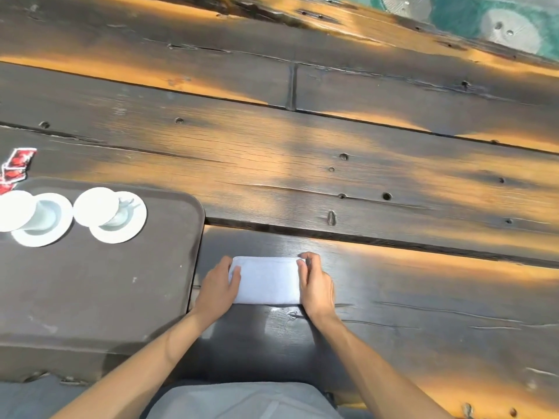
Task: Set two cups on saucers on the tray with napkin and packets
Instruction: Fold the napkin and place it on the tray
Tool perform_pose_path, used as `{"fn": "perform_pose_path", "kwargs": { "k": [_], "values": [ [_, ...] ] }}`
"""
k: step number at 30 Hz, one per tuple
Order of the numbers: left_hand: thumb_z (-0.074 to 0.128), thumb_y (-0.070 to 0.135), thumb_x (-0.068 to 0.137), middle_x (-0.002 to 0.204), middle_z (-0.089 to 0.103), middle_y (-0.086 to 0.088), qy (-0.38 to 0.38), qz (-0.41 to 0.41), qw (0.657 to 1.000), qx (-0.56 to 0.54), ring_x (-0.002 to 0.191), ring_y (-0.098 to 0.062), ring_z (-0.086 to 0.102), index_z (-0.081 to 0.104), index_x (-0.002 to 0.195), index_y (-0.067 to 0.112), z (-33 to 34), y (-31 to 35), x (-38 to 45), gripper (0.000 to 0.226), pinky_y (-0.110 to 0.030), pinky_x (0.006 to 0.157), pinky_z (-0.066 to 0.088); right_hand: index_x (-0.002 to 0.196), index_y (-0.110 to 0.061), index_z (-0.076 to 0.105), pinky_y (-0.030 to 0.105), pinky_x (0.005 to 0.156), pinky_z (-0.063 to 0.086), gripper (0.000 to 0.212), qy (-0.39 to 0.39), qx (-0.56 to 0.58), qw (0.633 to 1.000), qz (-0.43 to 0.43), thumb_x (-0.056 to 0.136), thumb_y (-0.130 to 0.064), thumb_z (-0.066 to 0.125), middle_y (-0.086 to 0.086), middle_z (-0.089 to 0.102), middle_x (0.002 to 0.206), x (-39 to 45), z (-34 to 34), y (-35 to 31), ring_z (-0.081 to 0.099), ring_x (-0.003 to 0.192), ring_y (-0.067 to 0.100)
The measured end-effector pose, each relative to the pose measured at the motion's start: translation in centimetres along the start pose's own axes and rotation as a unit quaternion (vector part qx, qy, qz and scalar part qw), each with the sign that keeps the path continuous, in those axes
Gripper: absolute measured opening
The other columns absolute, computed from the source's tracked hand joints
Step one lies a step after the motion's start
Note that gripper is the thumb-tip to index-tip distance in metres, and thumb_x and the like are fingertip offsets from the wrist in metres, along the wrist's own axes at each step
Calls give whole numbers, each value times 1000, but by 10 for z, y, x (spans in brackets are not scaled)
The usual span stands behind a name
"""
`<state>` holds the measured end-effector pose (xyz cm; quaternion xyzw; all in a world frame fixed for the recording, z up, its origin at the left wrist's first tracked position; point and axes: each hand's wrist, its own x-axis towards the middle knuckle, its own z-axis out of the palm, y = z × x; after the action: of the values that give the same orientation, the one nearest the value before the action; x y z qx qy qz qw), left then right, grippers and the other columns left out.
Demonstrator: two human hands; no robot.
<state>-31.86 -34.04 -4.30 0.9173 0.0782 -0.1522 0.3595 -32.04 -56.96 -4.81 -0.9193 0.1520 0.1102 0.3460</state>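
Note:
A folded white napkin (267, 281) lies flat on the dark wooden table, just right of the brown tray (99, 297). My left hand (219, 287) holds its left end and my right hand (316, 282) holds its right end, fingers pressed on the cloth. On the tray's far left stand two white cups on white saucers: one (16, 211) on its saucer (45, 226) at the frame edge, the other (96, 207) on its saucer (121, 220) beside it. Red packets (16, 166) lie on the table beyond the tray's far left corner.
The wooden table (332, 176) of dark and orange planks stretches far ahead and to the right. Its far edge shows a teal floor (484, 16) at the top right. My grey-clad lap sits at the bottom centre.

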Motion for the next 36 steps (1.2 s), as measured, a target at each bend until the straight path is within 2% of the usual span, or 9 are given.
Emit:
{"fn": "perform_pose_path", "kwargs": {
  "k": [5, 7, 9, 13, 16, 19, 23, 30, 36],
  "values": [
    [48, 21, 102, 90, 46, -5, 29, -41, 998, 30, 75, -28, 52, 44, 91, 12, 10, 6, -4, 15, -39, 66, 44, 109, -29, 46, 36, 62, 39, 13, 20, 1, 999, 25, 107, -40, 39, 4, 69, 76, -1, 4, -4, 64, 72, 36],
    [54, 20, 99, 97, 50, -9, 62, -22, 993, 96, 77, -28, 59, 53, 102, 7, 10, 6, -6, 13, -37, 62, 52, 109, -27, 47, 35, 63, 39, 13, 36, 3, 998, 44, 106, -39, 41, 2, 70, 82, -2, 3, -6, 65, 77, 34],
    [64, 18, 93, 110, 53, -15, 108, 19, 982, 155, 91, -29, 61, 57, 116, 3, 11, 4, -7, 28, -37, 71, 56, 111, -27, 51, 35, 68, 41, 13, 71, -1, 996, 54, 105, -35, 43, -2, 69, 99, -4, 1, -10, 66, 88, 29],
    [53, 20, 95, 146, 46, -19, 104, 140, 955, 239, 136, -35, 44, 48, 140, 3, 18, 8, -7, 48, -49, 104, 40, 126, -20, 58, 38, 94, 50, 26, 85, -40, 990, -103, 103, -21, 45, -3, 63, 122, -15, -1, -21, 58, 114, 18],
    [39, 28, 101, 162, 32, -14, 34, 192, 943, 269, 152, -30, 25, 39, 150, 6, 29, 12, -8, 54, -52, 117, 25, 144, -13, 53, 39, 119, 33, 43, 7, -106, 967, -233, 102, -19, 47, 4, 51, 152, -25, 13, -32, 42, 144, 20],
    [29, 33, 104, 166, 21, -11, -13, 186, 943, 277, 155, -26, 13, 30, 155, 6, 37, 5, -7, 58, -48, 123, 15, 158, -15, 32, 44, 127, 16, 55, -61, -185, 951, -241, 106, -30, 37, 2, 28, 167, -24, 27, -32, 16, 157, 19],
    [24, 38, 104, 168, 13, -10, -43, 151, 944, 290, 155, -24, 11, 16, 160, 10, 38, -11, -2, 62, -47, 123, 22, 163, -17, 11, 50, 127, 11, 61, -96, -274, 941, -173, 107, -40, 20, 0, 6, 171, -13, 31, -4, -2, 158, 16],
    [22, 41, 105, 169, 10, -8, -63, 145, 933, 324, 156, -23, 1, 11, 161, 15, 46, -26, 6, 63, -44, 124, 7, 162, -17, 18, 48, 127, 9, 68, -65, -249, 954, -153, 102, -44, 33, 3, 12, 171, -6, 44, 11, -1, 159, 22],
    [25, 42, 105, 169, 10, -8, -73, 147, 934, 317, 156, -25, 4, 15, 160, 15, 42, -19, 5, 63, -46, 125, 13, 162, -16, 19, 50, 127, 9, 68, -84, -221, 959, -157, 101, -43, 36, 4, 10, 171, -6, 41, 7, -3, 158, 22]
  ]
}}
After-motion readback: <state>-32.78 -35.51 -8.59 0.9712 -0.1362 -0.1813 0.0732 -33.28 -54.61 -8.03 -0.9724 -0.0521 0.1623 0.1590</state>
